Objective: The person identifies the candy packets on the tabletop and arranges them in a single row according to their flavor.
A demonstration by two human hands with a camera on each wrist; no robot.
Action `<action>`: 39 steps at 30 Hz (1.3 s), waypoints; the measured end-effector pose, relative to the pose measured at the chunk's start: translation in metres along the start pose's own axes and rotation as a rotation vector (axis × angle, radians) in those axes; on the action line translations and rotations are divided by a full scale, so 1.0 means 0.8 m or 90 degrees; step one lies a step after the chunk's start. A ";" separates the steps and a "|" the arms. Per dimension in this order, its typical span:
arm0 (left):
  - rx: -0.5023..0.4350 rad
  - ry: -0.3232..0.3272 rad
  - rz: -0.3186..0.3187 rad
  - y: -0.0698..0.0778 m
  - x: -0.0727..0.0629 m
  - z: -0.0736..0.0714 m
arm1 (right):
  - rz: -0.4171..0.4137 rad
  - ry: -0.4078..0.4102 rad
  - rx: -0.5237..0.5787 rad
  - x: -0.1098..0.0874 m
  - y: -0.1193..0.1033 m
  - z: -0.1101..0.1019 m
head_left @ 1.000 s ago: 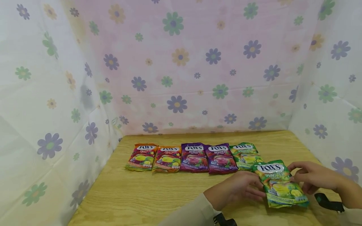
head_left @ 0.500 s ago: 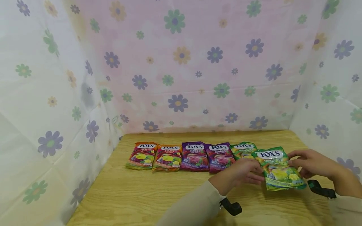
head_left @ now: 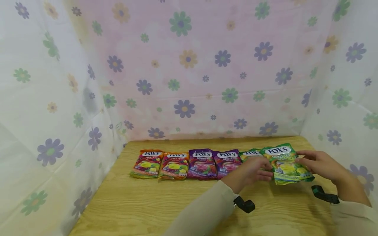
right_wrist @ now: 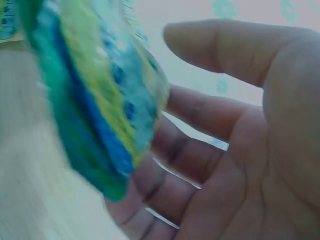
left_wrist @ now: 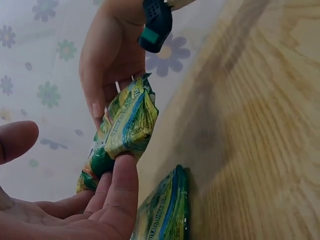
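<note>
A green bag of spring tea candy is raised above the table, carried between both hands with its printed front up. At its left edge is my left hand; in the left wrist view its fingertips support the bag from below, while the thumb stands apart. My right hand touches the bag's right edge. The right wrist view shows those fingers reaching behind the bag, with the thumb off it. A second green candy bag lies on the table, partly hidden by the left hand and the raised bag.
Left of the green bags, two purple berries candy bags and two orange-red fruits bags continue the row on the wooden table. Flower-patterned cloth hangs behind the table and along both sides.
Both hands have carried the green candy bag away from the person, toward the right end of the row. It now overlaps more of the lying green bag in the head view.
</note>
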State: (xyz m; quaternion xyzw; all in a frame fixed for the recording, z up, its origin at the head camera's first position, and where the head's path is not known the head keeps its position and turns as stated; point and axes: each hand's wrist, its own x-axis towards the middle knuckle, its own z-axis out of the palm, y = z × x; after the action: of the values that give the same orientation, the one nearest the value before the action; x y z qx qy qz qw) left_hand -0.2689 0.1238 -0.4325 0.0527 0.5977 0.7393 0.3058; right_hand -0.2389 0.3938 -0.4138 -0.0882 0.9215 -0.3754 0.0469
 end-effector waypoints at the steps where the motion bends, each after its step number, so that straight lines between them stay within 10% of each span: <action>1: -0.005 0.006 0.003 0.001 0.003 0.001 | -0.001 0.013 -0.012 0.001 0.000 0.001; 20: -0.161 0.024 0.043 -0.022 0.057 0.001 | 0.045 0.160 0.037 0.027 0.024 0.032; 39: -0.236 0.000 0.009 -0.035 0.059 0.006 | 0.144 0.220 0.099 0.031 0.069 0.058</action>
State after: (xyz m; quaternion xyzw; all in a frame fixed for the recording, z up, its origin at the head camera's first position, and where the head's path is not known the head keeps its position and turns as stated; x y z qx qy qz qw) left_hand -0.2943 0.1548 -0.4703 -0.0001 0.4508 0.8388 0.3052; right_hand -0.2636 0.3963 -0.4862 0.0855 0.8881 -0.4473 -0.0629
